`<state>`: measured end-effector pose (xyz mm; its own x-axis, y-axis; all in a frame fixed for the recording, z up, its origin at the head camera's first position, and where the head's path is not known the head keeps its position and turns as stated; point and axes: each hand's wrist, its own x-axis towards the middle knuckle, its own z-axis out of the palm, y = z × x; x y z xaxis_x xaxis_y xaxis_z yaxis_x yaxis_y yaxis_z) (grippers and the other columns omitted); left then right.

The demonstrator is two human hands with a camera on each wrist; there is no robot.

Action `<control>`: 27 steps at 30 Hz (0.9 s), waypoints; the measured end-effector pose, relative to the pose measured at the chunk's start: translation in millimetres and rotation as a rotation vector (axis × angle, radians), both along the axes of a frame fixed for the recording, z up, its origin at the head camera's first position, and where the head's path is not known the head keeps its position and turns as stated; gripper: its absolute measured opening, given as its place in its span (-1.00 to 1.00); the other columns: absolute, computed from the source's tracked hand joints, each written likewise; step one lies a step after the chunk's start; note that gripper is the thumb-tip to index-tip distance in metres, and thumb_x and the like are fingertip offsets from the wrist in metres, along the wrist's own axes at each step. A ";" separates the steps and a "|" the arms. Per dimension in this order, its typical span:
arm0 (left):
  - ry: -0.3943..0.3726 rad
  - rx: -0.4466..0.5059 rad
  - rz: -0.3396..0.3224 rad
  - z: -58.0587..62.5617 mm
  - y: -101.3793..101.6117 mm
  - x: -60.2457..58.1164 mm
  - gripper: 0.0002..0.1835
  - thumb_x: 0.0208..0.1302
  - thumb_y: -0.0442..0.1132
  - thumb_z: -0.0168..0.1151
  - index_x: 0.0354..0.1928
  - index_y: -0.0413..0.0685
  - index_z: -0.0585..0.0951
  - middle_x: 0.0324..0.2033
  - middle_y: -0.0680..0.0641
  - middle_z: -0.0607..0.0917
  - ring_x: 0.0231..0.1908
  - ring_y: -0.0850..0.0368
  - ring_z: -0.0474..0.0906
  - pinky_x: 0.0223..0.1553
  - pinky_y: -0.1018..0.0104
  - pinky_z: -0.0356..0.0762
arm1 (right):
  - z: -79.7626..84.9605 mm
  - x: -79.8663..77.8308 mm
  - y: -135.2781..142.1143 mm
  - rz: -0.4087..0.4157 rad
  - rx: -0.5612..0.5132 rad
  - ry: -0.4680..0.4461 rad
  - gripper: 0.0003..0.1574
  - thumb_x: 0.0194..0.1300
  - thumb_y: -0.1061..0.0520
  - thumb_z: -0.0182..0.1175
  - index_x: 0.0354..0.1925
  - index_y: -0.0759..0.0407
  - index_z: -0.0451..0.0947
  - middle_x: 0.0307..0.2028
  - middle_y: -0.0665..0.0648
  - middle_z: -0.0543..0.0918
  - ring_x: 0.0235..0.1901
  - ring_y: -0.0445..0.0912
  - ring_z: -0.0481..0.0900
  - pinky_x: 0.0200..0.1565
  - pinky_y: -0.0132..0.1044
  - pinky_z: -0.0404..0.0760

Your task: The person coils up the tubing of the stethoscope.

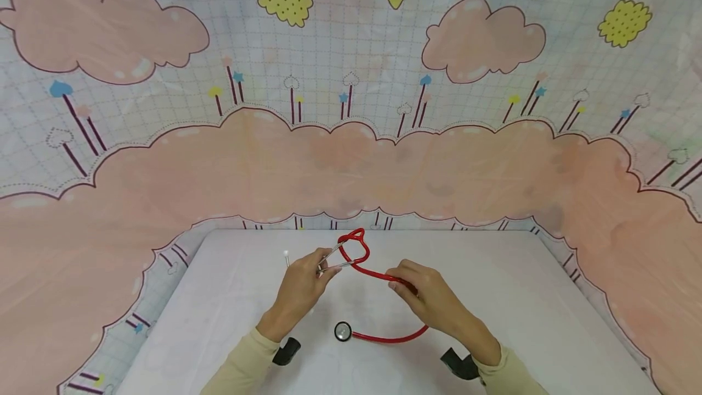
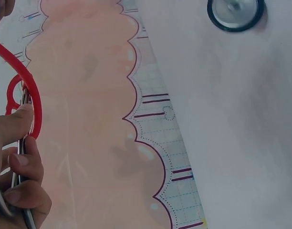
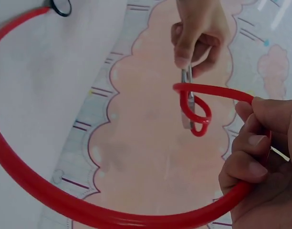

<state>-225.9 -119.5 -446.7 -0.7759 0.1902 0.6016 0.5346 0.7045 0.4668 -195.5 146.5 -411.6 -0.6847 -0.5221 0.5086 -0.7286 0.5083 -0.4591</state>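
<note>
A stethoscope with red tubing (image 1: 375,274) stretches between the two hands. My left hand (image 1: 304,279) grips its metal ear tubes (image 1: 345,264), and a white eartip (image 1: 286,253) sticks out behind that hand. Beyond the fingers, the red tubing bends into a loop around the metal ends, seen in the right wrist view as a crossed loop (image 3: 199,119). My right hand (image 1: 430,294) holds the tubing farther along, with fingers curled round it. From there the tubing curves down and back to the round chest piece (image 1: 342,331), which is over the white table in front of me.
The white tabletop (image 1: 219,322) spreads under both hands. Behind and at its sides hangs a cloth (image 1: 340,169) printed with pink clouds, stars and stripes. Black straps (image 1: 287,352) show at both wrists below the sleeves.
</note>
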 end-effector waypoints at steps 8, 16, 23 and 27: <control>-0.021 -0.059 -0.046 4.2 4.7 7.5 -0.59 0.07 -0.19 0.49 -0.04 -0.19 0.65 -0.53 0.09 0.62 -0.56 0.32 0.36 -0.51 0.52 0.38 | 15.3 -7.9 -1.1 0.000 0.054 0.154 -0.77 0.23 0.28 0.32 -0.10 0.17 0.66 -0.34 -0.07 0.61 -0.43 -0.32 0.46 -0.39 -0.58 0.52; -0.025 -0.136 -0.087 11.8 7.1 18.3 -0.60 0.09 -0.19 0.48 -0.04 -0.19 0.66 -0.49 0.06 0.67 -0.53 0.27 0.47 -0.46 0.49 0.48 | 25.3 -14.3 0.7 0.026 0.066 0.233 -0.76 0.35 0.06 0.22 -0.12 0.15 0.67 -0.32 -0.06 0.60 -0.43 -0.30 0.50 -0.35 -0.63 0.51; 0.022 -0.203 -0.180 17.2 8.8 23.9 -0.62 0.14 -0.17 0.44 -0.02 -0.16 0.64 -0.42 0.02 0.73 -0.48 0.23 0.62 -0.42 0.46 0.55 | 34.1 -22.0 0.0 0.019 0.107 0.272 -0.75 0.18 0.20 0.39 -0.12 0.13 0.69 -0.32 -0.03 0.62 -0.43 -0.26 0.56 -0.35 -0.55 0.59; 0.024 -0.244 -0.220 17.8 9.8 27.3 -0.59 0.14 -0.15 0.44 0.00 -0.15 0.63 -0.38 0.03 0.75 -0.46 0.24 0.65 -0.40 0.48 0.58 | 38.5 -23.6 -0.9 0.033 0.121 0.261 -0.72 0.14 0.22 0.42 -0.13 0.11 0.69 -0.32 -0.03 0.63 -0.41 -0.25 0.59 -0.33 -0.53 0.61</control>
